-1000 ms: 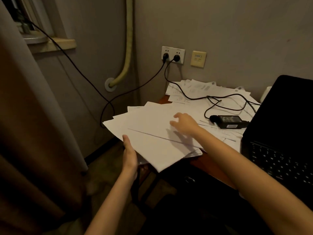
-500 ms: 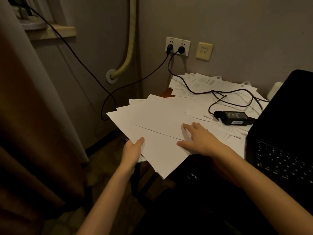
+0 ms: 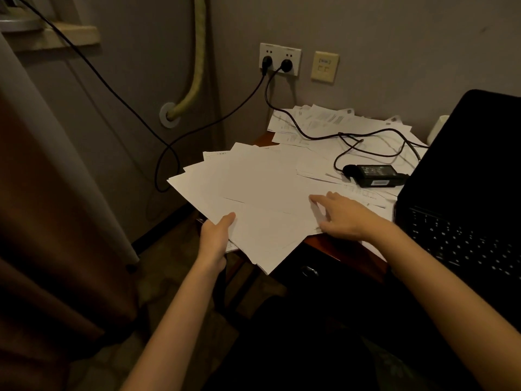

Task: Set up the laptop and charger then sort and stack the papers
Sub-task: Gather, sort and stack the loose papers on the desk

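Papers [image 3: 259, 193] lie fanned across the left end of the desk [image 3: 318, 244], their near corner hanging out past its edge toward the person. The fan's long axis runs from that overhanging corner up and right toward the charger [image 3: 373, 175], which sits on more loose sheets [image 3: 318, 119] spread to the wall. The left hand [image 3: 217, 238] is at the fan's left edge, thumb lying on top of the sheets and fingers hidden beneath, so it appears to pinch the bundle from the side. The right hand [image 3: 344, 218] lies on the fan's right side, palm down, fingers spread and fairly straight, resting on the paper rather than gripping it. The papers thus sit between the two hands, with the left at the overhanging edge and the right nearer the charger and the remaining sheets. Both forearms reach forward, the right one crossing in front of the open laptop [image 3: 465, 193]. The charger's cable [image 3: 293, 125] runs over the far sheets to the wall socket [image 3: 279, 59]. Judging by this, the laptop and charger look set up, and squaring the fan probably comes next.
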Tool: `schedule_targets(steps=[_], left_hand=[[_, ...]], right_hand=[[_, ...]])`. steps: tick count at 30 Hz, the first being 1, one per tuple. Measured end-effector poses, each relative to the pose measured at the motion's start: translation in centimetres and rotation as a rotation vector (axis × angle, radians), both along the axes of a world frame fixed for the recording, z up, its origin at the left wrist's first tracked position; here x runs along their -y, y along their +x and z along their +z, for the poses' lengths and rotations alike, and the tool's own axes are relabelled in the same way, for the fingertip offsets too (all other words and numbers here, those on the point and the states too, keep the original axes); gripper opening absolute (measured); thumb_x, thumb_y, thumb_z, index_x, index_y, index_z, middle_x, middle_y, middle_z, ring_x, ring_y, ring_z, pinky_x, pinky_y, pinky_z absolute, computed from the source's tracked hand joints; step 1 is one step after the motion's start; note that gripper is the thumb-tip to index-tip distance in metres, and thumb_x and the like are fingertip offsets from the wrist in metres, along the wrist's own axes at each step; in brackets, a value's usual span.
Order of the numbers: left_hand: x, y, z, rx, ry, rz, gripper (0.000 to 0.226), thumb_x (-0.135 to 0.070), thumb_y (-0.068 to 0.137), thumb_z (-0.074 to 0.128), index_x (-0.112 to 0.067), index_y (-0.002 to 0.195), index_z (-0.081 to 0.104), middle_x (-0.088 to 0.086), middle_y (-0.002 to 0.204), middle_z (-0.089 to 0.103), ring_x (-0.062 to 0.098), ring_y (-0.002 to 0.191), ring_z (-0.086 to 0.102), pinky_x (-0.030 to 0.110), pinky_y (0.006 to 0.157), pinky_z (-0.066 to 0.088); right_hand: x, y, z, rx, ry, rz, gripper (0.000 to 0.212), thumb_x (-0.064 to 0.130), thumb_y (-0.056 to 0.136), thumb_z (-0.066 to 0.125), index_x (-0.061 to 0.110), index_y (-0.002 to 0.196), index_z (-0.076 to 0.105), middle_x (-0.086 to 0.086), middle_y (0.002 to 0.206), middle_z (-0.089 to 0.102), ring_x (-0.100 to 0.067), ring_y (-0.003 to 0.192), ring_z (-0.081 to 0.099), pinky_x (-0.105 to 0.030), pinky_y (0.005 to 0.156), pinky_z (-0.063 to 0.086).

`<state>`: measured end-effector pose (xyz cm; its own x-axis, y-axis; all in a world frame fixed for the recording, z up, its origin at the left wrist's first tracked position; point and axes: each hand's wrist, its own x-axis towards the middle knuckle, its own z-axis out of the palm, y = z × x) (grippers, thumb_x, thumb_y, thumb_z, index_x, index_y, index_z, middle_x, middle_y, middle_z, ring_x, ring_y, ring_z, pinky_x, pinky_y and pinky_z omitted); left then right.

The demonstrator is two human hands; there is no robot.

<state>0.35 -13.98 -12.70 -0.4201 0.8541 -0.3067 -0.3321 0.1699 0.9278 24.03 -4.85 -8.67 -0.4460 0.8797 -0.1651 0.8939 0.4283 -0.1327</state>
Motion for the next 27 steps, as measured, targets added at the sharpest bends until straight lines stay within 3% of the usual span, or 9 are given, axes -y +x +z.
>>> schedule_targets(steps=[3, 6, 10, 13, 16, 21, 23, 25, 27], left_hand=[[-0.1, 0.3, -0.3, -0.021, -0.007, 0.009, 0.03, -0.011, 0.096, 0.054, -0.008, 0.126, 0.054, 0.004, 0.113, 0.062, 0.02, 0.099, 0.06, 0.032, 0.082, 0.051], [-0.2, 0.9, -0.5, -0.014, -0.023, 0.007, 0.035, -0.012, 0.093, 0.059, -0.007, 0.128, 0.054, 0.007, 0.122, 0.063, 0.026, 0.111, 0.059, 0.045, 0.1, 0.046], [-0.2, 1.4, -0.8, 0.022, -0.013, 0.011, 0.033, -0.011, 0.093, 0.059, -0.007, 0.126, 0.056, 0.007, 0.118, 0.064, 0.025, 0.108, 0.061, 0.041, 0.098, 0.048], [-0.1, 1.3, -0.6, 0.053, -0.005, 0.014, 0.02, -0.012, 0.094, 0.057, -0.013, 0.114, 0.058, 0.003, 0.101, 0.066, 0.02, 0.093, 0.063, 0.033, 0.079, 0.053], [-0.2, 0.8, -0.4, 0.081, -0.014, 0.036, 0.023, -0.022, 0.094, 0.055, -0.011, 0.114, 0.058, 0.006, 0.1, 0.066, 0.022, 0.09, 0.064, 0.032, 0.071, 0.052], [-0.5, 0.8, -0.6, 0.153, 0.065, 0.086, 0.058, -0.059, 0.097, 0.029, -0.022, 0.136, 0.048, 0.007, 0.129, 0.058, 0.027, 0.116, 0.057, 0.046, 0.101, 0.045], [-0.7, 0.6, -0.7, 0.21, 0.091, 0.122, 0.069, -0.07, 0.091, 0.016, -0.03, 0.143, 0.038, 0.004, 0.133, 0.055, 0.026, 0.118, 0.055, 0.045, 0.101, 0.045], [-0.7, 0.2, -0.5, 0.199, 0.069, 0.098, 0.07, -0.072, 0.089, 0.022, -0.028, 0.14, 0.043, 0.006, 0.128, 0.058, 0.027, 0.115, 0.057, 0.044, 0.097, 0.048], [-0.6, -0.1, -0.2, 0.103, 0.015, 0.03, 0.053, -0.055, 0.093, 0.043, -0.018, 0.129, 0.053, 0.008, 0.118, 0.063, 0.026, 0.105, 0.062, 0.041, 0.087, 0.052]], right_hand=[[0.0, 1.0, 1.4, 0.053, -0.149, 0.054, 0.081, 0.027, 0.081, 0.062, 0.028, 0.149, 0.018, -0.005, 0.133, 0.042, -0.023, 0.117, 0.045, -0.037, 0.097, 0.043], [0.3, 1.2, 1.4, 0.07, -0.075, 0.034, 0.08, 0.018, 0.077, 0.063, 0.029, 0.147, 0.025, -0.002, 0.136, 0.046, -0.023, 0.119, 0.047, -0.04, 0.097, 0.045], [1.3, 0.9, 1.0, 0.082, 0.122, 0.038, 0.057, 0.015, 0.085, 0.052, 0.032, 0.138, 0.039, -0.001, 0.132, 0.054, -0.024, 0.118, 0.05, -0.036, 0.091, 0.046], [2.3, 0.6, 1.8, 0.201, 0.202, 0.048, 0.049, 0.011, 0.089, 0.048, 0.033, 0.132, 0.046, -0.004, 0.125, 0.058, -0.025, 0.111, 0.054, -0.032, 0.083, 0.043], [4.6, -0.7, 3.6, 0.307, 0.19, 0.096, 0.04, 0.01, 0.09, 0.047, 0.028, 0.126, 0.054, -0.006, 0.114, 0.06, -0.025, 0.103, 0.058, -0.03, 0.076, 0.042], [9.4, -5.5, 4.4, 0.247, 0.253, 0.255, 0.025, 0.012, 0.091, 0.045, 0.017, 0.115, 0.052, -0.009, 0.102, 0.061, -0.029, 0.09, 0.059, -0.03, 0.064, 0.031], [9.5, -6.9, 3.6, 0.2, 0.238, 0.295, 0.022, 0.014, 0.093, 0.045, 0.016, 0.114, 0.053, -0.009, 0.099, 0.061, -0.028, 0.086, 0.058, -0.03, 0.064, 0.032], [9.2, -7.5, 2.9, 0.08, 0.233, 0.309, 0.022, 0.027, 0.098, 0.041, 0.019, 0.114, 0.055, -0.007, 0.096, 0.063, -0.026, 0.085, 0.059, -0.03, 0.064, 0.037], [9.1, -7.6, 2.4, -0.036, 0.174, 0.284, 0.038, 0.047, 0.099, 0.032, 0.025, 0.112, 0.06, -0.001, 0.094, 0.067, -0.022, 0.086, 0.061, -0.032, 0.069, 0.045]])
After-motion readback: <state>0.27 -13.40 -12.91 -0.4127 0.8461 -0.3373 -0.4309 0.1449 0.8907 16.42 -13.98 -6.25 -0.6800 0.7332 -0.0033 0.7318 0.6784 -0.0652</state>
